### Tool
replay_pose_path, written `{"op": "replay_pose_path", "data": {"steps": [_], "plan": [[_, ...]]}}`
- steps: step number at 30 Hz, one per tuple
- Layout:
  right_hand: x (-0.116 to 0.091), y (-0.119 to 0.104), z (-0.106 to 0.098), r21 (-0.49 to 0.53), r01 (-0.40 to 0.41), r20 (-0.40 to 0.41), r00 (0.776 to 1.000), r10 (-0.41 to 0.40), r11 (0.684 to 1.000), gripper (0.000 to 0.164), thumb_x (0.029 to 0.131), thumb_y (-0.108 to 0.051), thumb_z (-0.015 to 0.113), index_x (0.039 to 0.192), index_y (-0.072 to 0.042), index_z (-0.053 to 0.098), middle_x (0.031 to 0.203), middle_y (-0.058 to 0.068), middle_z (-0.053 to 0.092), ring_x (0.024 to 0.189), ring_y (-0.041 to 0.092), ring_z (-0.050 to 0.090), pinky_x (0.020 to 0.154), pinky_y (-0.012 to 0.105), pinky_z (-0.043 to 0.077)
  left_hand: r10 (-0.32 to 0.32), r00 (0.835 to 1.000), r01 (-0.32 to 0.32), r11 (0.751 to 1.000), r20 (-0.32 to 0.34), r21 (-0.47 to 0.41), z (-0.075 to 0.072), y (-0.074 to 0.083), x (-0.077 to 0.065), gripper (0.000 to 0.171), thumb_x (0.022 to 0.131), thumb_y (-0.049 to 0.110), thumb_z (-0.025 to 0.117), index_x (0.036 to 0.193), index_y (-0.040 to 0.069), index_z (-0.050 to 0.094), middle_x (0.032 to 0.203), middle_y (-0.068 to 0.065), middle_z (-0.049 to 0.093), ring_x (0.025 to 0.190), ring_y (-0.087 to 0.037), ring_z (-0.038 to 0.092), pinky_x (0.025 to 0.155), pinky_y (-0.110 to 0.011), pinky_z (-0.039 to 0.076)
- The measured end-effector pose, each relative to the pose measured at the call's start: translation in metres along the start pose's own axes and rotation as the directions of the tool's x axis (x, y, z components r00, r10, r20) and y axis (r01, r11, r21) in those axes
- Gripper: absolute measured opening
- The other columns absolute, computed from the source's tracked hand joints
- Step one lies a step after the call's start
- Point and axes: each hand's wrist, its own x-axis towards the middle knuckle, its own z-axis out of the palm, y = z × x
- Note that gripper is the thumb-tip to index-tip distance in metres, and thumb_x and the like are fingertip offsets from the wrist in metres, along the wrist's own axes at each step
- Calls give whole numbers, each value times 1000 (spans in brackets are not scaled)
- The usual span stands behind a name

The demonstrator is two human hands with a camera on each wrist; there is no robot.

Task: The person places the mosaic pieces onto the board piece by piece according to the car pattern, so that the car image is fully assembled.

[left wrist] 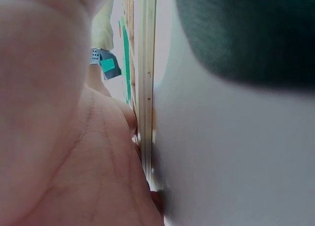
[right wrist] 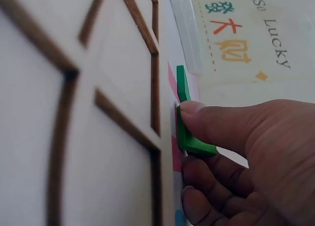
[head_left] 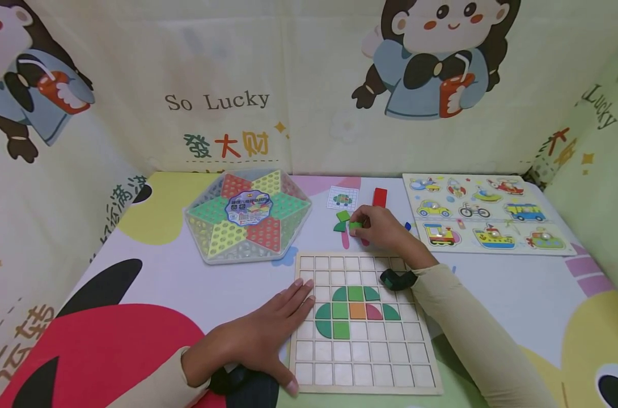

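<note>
My left hand (head_left: pixel 260 331) rests along the left edge of a wooden grid board (head_left: pixel 370 391), fingers extended and thumb spread at the near corner. Beyond the board's far edge, my right hand (head_left: pixel 385 226) pinches a green tile (head_left: pixel 355 225) between thumb and fingers. In the right wrist view the thumb presses on the green tile (right wrist: pixel 183 137). Beside it lie a dark green rounded tile (head_left: pixel 339 226) and a light green square tile (head_left: pixel 343 216). Set in the grid are dark green curved tiles (head_left: pixel 323 329), green squares (head_left: pixel 341 330), an orange square (head_left: pixel 357 311) and a crimson curved tile (head_left: pixel 373 311).
A pattern card (head_left: pixel 343 198) lies behind the loose tiles, with red pieces (head_left: pixel 380 197) to its right. A boxed star-shaped board game (head_left: pixel 248 218) sits at the back left. A vehicle picture puzzle (head_left: pixel 487 212) lies at the back right. A blue piece (head_left: pixel 407 226) is near it.
</note>
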Motion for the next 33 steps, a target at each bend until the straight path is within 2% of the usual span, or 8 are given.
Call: {"op": "replay_pose_path", "data": {"steps": [10,17,24,33], "plan": [[-4,-3,-3,22,26,-12,1000,-26,999,21,89,-6,71,109,-7,68,104,7,66,95,24,58,81,33,53,0,1000,0,1000,-1,0,1,-1,0,130,65,75,70,158,15,3,162,2,-14,146,-22,-15,115,-50,12],[-12,-7,-5,23,46,-7,999,-46,999,26,88,-4,71,114,-7,69,108,8,66,96,24,59,83,35,53,-2,1000,2,1000,2,6,2,-2,1,130,64,77,69,158,15,3,162,2,-14,146,-21,-15,115,-50,12],[-25,-9,-8,7,124,3,992,-124,992,24,89,-2,68,113,-4,71,105,7,66,89,24,56,78,33,51,-5,1000,5,1000,7,3,2,-2,0,130,64,77,69,158,16,2,162,3,-14,146,-20,-16,115,-50,11],[-49,-7,-5,-36,238,48,970,-236,971,22,89,-1,67,111,-6,72,94,0,64,83,19,53,73,31,49,3,1000,-3,1000,1,-14,2,-2,0,129,65,74,71,158,15,3,162,2,-14,146,-21,-16,115,-50,11]]}}
